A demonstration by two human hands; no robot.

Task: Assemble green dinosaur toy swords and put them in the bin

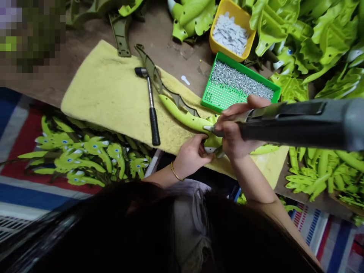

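My left hand (pixel 191 154) is closed on the near end of a long green toy blade (pixel 182 113) that lies on a yellow towel (pixel 110 94). My right hand (pixel 237 127) grips a grey power screwdriver (pixel 295 123) whose tip presses on the blade's handle. A gold bangle sits on my left wrist. The blade's thin dark tip points up and left.
A black hammer (pixel 150 104) lies on the towel left of the blade. A green tray of screws (pixel 239 85) and a yellow bin of white pieces (pixel 231 32) stand behind. Green plastic parts are heaped at right (pixel 318 49) and in a bag at left (pixel 85 155).
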